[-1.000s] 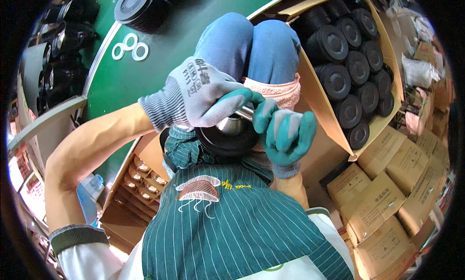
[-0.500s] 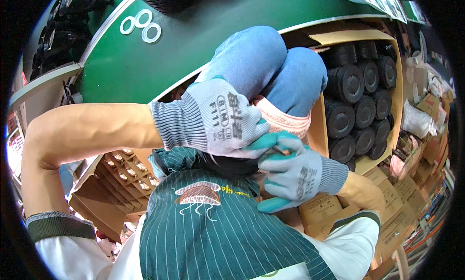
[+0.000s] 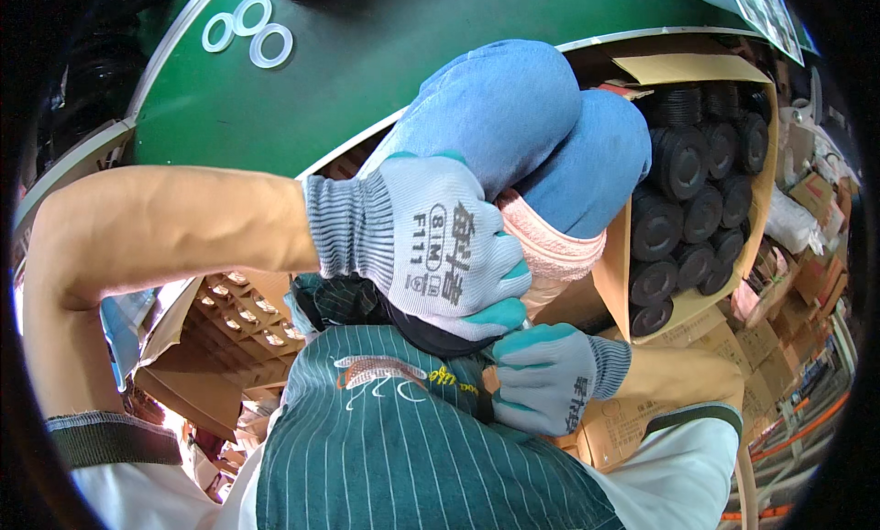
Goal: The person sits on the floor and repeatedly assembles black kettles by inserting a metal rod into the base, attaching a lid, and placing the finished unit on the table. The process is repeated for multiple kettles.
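Note:
In the head view both my hands wear grey knitted gloves with teal fingertips and meet above my lap. My left hand (image 3: 449, 255) is closed, fingers curled down over a black round-edged piece (image 3: 429, 335) that lies against my dark green striped apron (image 3: 412, 438). Most of that piece is covered by the glove. Close by on the right, my right hand (image 3: 541, 379) is curled, its thumb side near my left fingertips. A bare fingertip seems to show through its glove. Whatever its fingers hold, if anything, is hidden.
Three translucent white rings (image 3: 270, 64) lie on the green table (image 3: 339, 81) ahead. An open carton (image 3: 612, 273) stacked with black round pieces (image 3: 683, 163) stands right of my knees. Left, a divided carton (image 3: 192, 383) holds shiny items. Flattened cardboard (image 3: 761, 374) lies at far right.
My right hand has turned and drawn its fingers in, shifting slightly down. My left hand moved a little right in the picture and stays over the black piece. The view has shifted slightly.

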{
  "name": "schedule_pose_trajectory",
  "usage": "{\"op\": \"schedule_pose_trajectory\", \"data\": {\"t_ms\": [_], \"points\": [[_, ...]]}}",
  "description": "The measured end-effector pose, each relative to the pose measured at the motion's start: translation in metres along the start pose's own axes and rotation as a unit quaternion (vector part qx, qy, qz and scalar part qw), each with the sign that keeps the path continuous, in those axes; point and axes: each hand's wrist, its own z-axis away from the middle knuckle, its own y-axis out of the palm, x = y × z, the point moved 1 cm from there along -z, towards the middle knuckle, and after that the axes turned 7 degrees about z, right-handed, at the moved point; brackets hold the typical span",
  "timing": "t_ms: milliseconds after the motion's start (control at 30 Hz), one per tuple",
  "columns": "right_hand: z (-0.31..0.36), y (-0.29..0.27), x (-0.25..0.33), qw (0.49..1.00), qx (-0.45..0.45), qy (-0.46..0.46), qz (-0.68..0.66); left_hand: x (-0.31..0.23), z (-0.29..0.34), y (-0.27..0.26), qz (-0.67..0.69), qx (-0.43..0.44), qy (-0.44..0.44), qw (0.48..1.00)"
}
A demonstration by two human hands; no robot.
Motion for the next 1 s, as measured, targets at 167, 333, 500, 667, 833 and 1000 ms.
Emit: {"op": "schedule_pose_trajectory", "data": {"t_ms": [167,333,500,667,833,1000], "points": [[-0.018,0.005,0.015,1.000,0.004,0.017,-0.013,0.008,0.004,0.005,0.049,0.023,0.020,0.998],[-0.040,0.015,0.027,0.998,0.023,0.063,-0.014,0.033,0.004,0.019,0.112,-0.050,0.108,0.987],[-0.061,0.024,0.035,0.992,0.027,0.114,0.036,0.044,-0.001,0.016,0.134,-0.020,0.136,0.981],[-0.062,0.004,0.033,0.985,0.012,0.153,0.078,0.048,-0.013,0.012,0.132,0.007,0.125,0.983],[-0.049,-0.011,0.076,0.930,0.102,0.208,0.286,0.004,-0.003,-0.007,0.067,-0.013,0.007,0.998],[-0.048,-0.016,0.133,0.861,0.065,0.151,0.482,-0.062,0.082,-0.034,0.002,-0.338,-0.240,0.910]]}}
